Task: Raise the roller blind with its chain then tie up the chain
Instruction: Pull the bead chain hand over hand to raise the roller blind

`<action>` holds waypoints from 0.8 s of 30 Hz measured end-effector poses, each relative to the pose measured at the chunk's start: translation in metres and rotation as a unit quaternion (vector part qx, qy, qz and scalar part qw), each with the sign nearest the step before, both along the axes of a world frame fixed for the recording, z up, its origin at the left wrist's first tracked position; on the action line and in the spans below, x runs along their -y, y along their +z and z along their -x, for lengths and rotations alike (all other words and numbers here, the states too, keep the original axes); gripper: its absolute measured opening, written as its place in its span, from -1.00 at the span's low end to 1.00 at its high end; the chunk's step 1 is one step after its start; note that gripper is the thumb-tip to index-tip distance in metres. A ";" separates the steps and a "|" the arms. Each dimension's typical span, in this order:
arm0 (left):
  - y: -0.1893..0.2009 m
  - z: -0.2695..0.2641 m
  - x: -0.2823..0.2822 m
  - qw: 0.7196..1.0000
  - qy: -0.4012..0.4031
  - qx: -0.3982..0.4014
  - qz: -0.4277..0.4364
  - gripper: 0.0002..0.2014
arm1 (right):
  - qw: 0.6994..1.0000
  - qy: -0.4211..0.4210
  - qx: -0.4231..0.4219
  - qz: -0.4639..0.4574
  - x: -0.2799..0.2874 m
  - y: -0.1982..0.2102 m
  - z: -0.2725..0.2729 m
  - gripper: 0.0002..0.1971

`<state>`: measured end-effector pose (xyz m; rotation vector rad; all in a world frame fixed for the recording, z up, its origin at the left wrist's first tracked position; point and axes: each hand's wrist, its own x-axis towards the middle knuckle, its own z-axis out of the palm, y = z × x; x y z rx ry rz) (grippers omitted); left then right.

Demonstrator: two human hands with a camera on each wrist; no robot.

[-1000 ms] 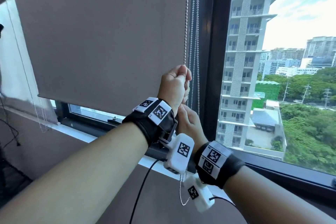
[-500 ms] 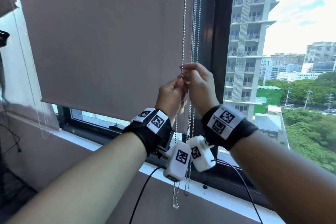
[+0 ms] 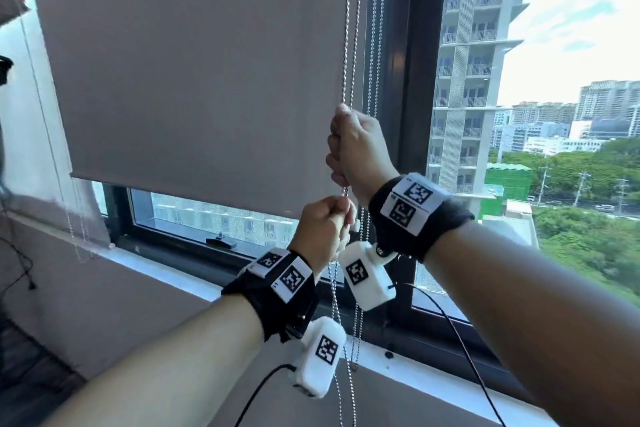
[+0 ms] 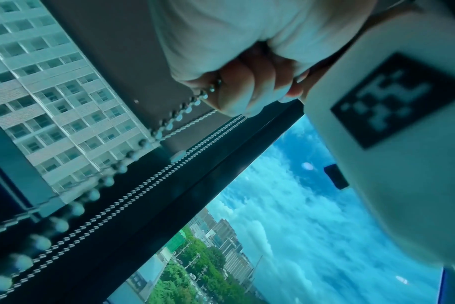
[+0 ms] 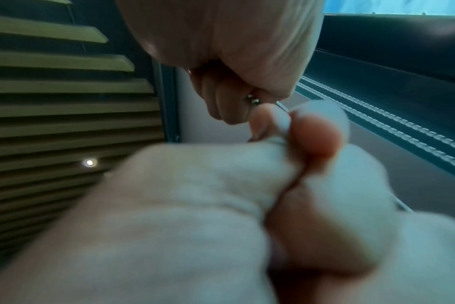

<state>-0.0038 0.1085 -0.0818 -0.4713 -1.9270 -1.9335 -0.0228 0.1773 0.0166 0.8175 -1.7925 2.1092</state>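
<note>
Beyond the glass stands a tall pale apartment tower (image 3: 481, 55) with stacked balconies, and farther right a spread of lower buildings (image 3: 554, 135) under a bright, cloudy sky (image 3: 588, 10). Green treetops (image 3: 585, 239) fill the lower right, with a green-clad structure (image 3: 507, 185) beside the tower's base. A dark window frame (image 3: 412, 62) runs upright between the panes — a white sill (image 3: 162, 270) lies along its foot. A black latch (image 3: 221, 242) sits on the lower frame. At the far left a thin black cable (image 3: 20, 267) hangs against the wall. Overhead, slatted panels (image 5: 52, 107) carry one small round light (image 5: 90, 163).
</note>
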 end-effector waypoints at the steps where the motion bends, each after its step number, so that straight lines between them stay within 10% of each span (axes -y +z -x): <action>1: -0.007 0.000 0.003 1.000 0.000 0.017 0.009 -0.60 | 1.000 0.000 -0.007 -0.006 0.001 -0.008 0.001 -0.62; 10: -0.023 -0.004 0.021 0.997 -0.022 0.059 0.040 -0.58 | 0.999 -0.014 -0.049 -0.003 -0.004 -0.049 0.006 -0.56; 24: 0.061 -0.003 0.008 0.996 -0.068 -0.015 -0.064 -0.54 | 0.998 -0.023 -0.051 -0.014 -0.014 -0.111 0.006 -0.62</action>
